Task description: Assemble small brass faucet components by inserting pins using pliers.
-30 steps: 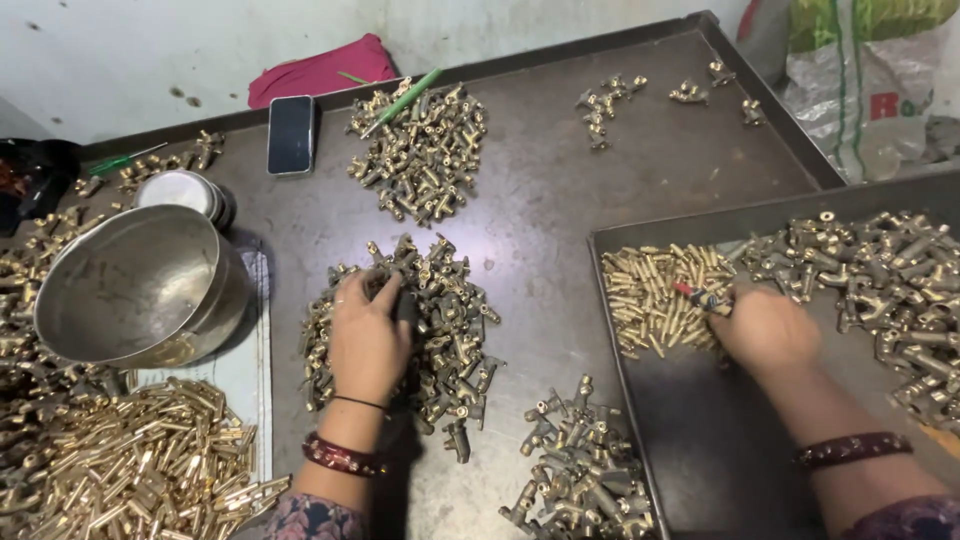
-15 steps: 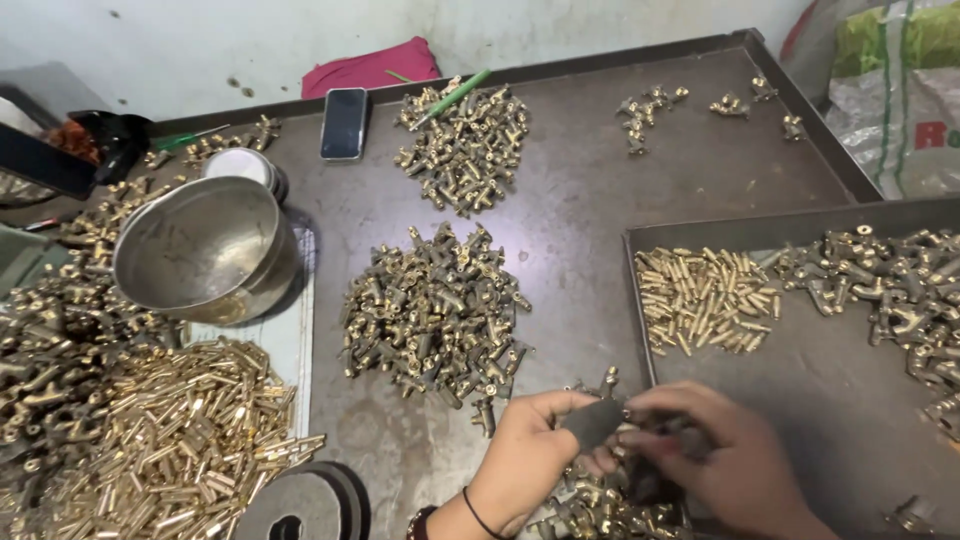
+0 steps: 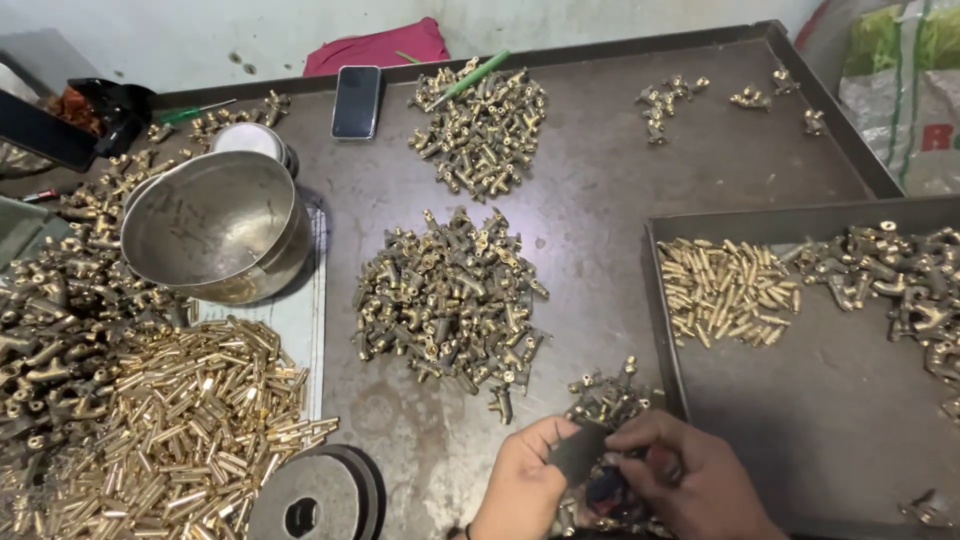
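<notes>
My left hand (image 3: 522, 482) and my right hand (image 3: 690, 485) meet at the bottom edge of the view, over a small heap of brass fittings (image 3: 605, 400). Between them they hold a small dark part (image 3: 578, 450); the left fingers pinch its flat dark end, and the right fingers close around the other end. What kind of part it is I cannot tell. Just beyond the hands lies a large pile of T-shaped brass fittings (image 3: 445, 295) on the dark metal table (image 3: 600, 180).
A steel bowl (image 3: 215, 225) stands at the left, above a heap of shiny brass pins (image 3: 190, 420). A dark tray (image 3: 830, 400) at the right holds pins and fittings. Farther back are another fitting pile (image 3: 485, 125), a phone (image 3: 356, 100) and a round metal disc (image 3: 310, 500).
Both hands left the piles and came together at the near edge around the small dark part. The view shifted, so the table now sits farther right and lower.
</notes>
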